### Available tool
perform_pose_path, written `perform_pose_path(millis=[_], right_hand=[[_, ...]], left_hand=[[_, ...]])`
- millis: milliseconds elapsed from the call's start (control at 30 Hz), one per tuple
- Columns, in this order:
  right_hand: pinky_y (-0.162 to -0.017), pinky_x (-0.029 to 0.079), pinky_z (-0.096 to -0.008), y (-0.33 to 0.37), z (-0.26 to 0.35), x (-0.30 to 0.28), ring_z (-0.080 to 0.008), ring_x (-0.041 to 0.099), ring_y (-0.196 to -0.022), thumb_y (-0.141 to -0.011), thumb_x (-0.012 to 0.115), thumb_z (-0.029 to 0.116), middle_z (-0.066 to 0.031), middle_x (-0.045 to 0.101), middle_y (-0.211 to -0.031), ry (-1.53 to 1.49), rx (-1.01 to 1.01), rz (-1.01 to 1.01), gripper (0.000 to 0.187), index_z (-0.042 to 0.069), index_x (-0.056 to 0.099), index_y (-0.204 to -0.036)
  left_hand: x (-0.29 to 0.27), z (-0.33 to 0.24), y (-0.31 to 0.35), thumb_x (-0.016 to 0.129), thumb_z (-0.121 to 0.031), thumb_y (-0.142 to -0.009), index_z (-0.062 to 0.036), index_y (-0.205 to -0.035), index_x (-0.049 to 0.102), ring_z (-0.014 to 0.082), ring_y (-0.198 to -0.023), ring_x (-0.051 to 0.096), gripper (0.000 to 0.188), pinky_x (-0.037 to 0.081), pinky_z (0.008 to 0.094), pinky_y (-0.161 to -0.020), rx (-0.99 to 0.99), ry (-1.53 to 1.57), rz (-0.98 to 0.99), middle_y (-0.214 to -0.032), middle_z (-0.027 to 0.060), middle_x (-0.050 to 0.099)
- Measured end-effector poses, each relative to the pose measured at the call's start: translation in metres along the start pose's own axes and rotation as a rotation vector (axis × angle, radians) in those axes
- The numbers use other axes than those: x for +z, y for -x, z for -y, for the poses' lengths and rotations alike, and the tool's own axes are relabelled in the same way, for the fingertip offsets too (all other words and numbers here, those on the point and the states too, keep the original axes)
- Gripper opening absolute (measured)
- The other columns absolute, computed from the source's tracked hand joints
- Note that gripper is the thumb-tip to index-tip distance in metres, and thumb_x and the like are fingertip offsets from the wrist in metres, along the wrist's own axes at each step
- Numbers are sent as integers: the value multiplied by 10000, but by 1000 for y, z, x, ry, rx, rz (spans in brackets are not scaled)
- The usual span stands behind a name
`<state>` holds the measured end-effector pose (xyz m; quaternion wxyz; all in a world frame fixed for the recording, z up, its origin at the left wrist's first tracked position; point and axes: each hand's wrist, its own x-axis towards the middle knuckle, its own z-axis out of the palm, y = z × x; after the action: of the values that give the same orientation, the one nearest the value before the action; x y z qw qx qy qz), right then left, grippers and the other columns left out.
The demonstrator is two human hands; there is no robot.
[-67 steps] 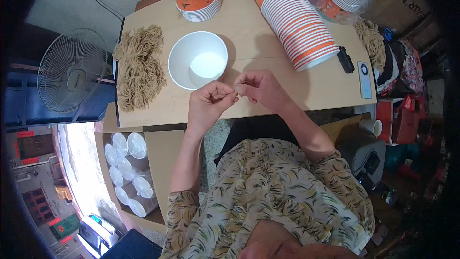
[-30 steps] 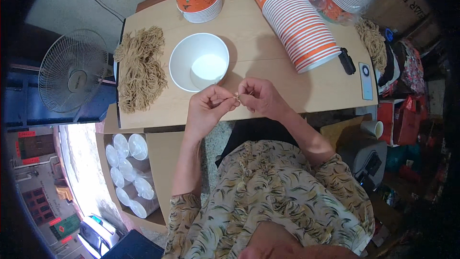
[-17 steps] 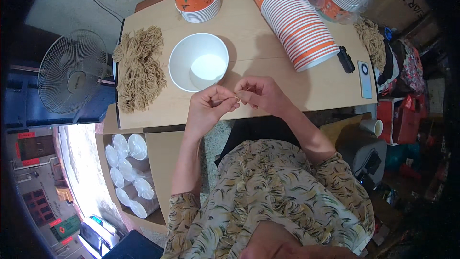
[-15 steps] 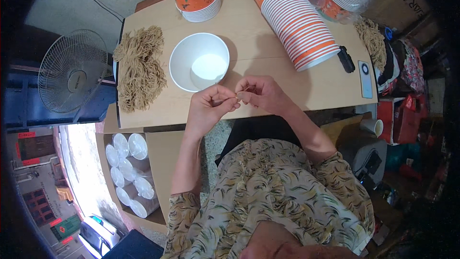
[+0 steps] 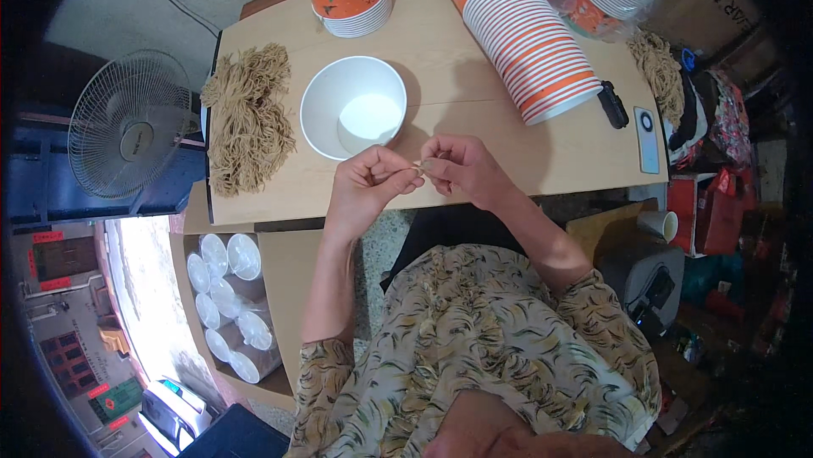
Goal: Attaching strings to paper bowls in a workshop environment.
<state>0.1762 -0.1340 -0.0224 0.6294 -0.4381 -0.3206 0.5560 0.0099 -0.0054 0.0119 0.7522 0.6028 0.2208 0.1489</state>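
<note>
Above the table's front edge, my left hand (image 5: 366,189) and my right hand (image 5: 467,172) meet fingertip to fingertip, both pinched closed. A tiny tan bit shows between their tips, too small to name. Just beyond the left hand stands an open white paper tub (image 5: 323,111), with nothing visible inside. Left of the tub lies a heap of tan, looped cords (image 5: 251,119).
A long stack of orange-and-white paper tubs (image 5: 542,47) lies across the table (image 5: 440,60); another stack (image 5: 349,1) stands upside down behind. A phone (image 5: 647,140) and a black object (image 5: 613,105) sit right. A fan (image 5: 131,132) and a box of clear cups (image 5: 224,297) are left.
My hands stay joined at nearly the same spot. The fingers of my right hand have shifted slightly around the pinch; the things on the table stay put.
</note>
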Motion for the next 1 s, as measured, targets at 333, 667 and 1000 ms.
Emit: perform_pose_path(millis=[333,667,1000], right_hand=[[-512,406,-217,4,1,-1,-47,504,-589,-993,613,181,13,572,-737,-33,87,-22,153,31,639,-978],[-563,372,-186,9,-4,-3,-2,463,-649,-973,650,121,71,551,-773,235,-47,-99,95,29,662,-996],[-597,401,-190,5,9,-4,-9,488,-687,-964,641,67,57,566,-846,218,-8,-98,94,21,652,-1046]], left_hand=[[-3,3,-1,692,33,-913,8,-970,658,135,-835,723,71,582,239,-731,-13,36,-10,-904,96,740],[0,4,-3,676,56,-915,13,-1008,656,140,-845,726,104,594,246,-767,-8,107,-65,-925,92,740],[4,3,-1,668,54,-923,24,-1022,675,132,-837,723,103,600,247,-770,6,52,-77,-921,79,735]])
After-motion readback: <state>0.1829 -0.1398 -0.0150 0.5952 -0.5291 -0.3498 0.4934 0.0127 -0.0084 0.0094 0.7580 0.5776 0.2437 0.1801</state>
